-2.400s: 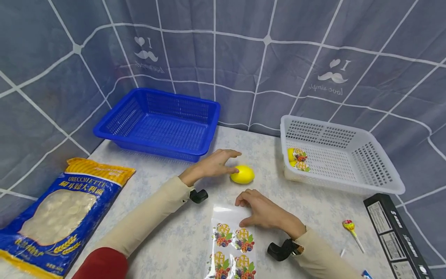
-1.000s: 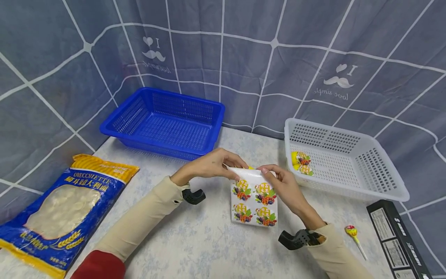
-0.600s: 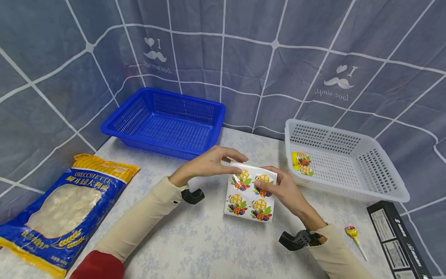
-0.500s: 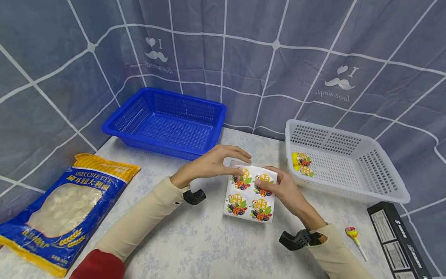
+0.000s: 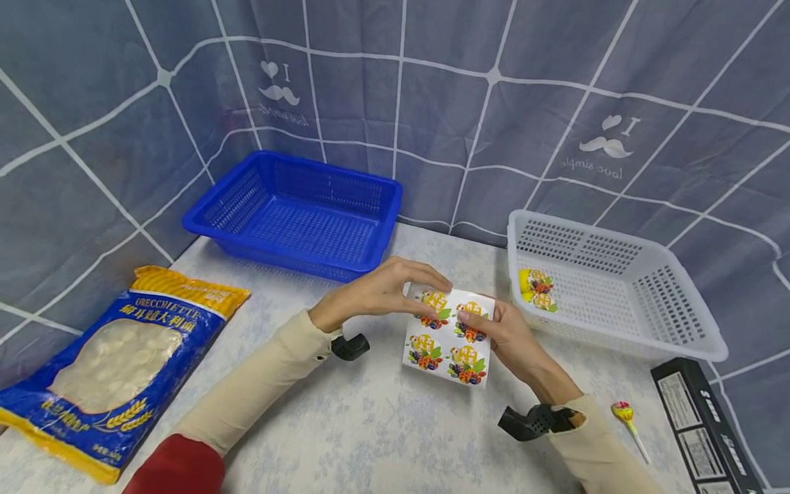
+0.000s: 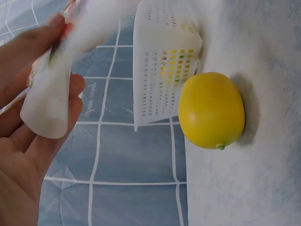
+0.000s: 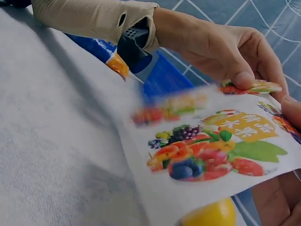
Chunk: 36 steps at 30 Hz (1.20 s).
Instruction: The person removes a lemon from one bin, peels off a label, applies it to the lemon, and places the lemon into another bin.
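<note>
A white sheet of round fruit stickers is held up above the table between both hands. My left hand pinches its upper left corner, thumb on the front over a sticker, fingers behind. My right hand grips the right edge, its thumb on the upper right sticker. In the left wrist view, the top of the sheet curls between the left thumb and fingers. A yellow lemon lies on the table behind the sheet; the head view hides it, and the right wrist view shows part of it.
A blue basket stands at the back left. The white basket at right holds yellow fruit with stickers. An orecchiette pasta bag lies at left; a lollipop and a black box lie at right.
The sticker sheet has come up off the table into both hands. My left hand has left the lemon and moved onto the sheet's top, its thumb lately sliding a little down and right.
</note>
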### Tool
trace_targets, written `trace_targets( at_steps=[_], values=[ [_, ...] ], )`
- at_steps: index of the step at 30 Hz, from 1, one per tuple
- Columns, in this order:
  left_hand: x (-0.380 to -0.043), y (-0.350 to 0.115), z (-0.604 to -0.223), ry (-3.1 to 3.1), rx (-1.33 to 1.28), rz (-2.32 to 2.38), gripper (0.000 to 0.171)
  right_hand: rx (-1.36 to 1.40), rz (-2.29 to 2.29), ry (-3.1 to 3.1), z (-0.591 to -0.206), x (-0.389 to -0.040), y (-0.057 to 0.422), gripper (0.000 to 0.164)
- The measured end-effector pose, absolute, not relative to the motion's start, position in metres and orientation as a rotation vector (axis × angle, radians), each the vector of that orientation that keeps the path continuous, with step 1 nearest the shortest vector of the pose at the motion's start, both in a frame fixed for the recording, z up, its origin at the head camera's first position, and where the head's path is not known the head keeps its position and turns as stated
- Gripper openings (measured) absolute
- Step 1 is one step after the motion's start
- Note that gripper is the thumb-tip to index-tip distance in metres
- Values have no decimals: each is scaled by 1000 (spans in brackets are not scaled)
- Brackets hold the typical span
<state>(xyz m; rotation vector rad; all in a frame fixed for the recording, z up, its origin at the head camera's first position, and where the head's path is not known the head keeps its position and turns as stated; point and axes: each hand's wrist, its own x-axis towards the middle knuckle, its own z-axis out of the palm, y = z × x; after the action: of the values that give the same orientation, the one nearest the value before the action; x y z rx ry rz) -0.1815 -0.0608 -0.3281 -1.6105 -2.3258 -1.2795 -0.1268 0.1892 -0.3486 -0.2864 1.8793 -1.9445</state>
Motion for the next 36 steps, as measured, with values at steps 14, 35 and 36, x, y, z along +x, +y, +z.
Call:
trace_targets(
  at_steps=[14, 35, 36],
  values=[
    [-183, -63, -324, -2291, -1562, -1324, 15, -193, -1922, 1900, -357, -129, 188, 45],
    [-182, -67, -329, -2498, -1540, -1192, 27, -208, -1964, 1861, -364, -125, 183, 39],
    [-182, -66, -329, -2496, -1541, -1193, 25, -209, -1963, 1863, -364, -125, 183, 39]
  ],
)
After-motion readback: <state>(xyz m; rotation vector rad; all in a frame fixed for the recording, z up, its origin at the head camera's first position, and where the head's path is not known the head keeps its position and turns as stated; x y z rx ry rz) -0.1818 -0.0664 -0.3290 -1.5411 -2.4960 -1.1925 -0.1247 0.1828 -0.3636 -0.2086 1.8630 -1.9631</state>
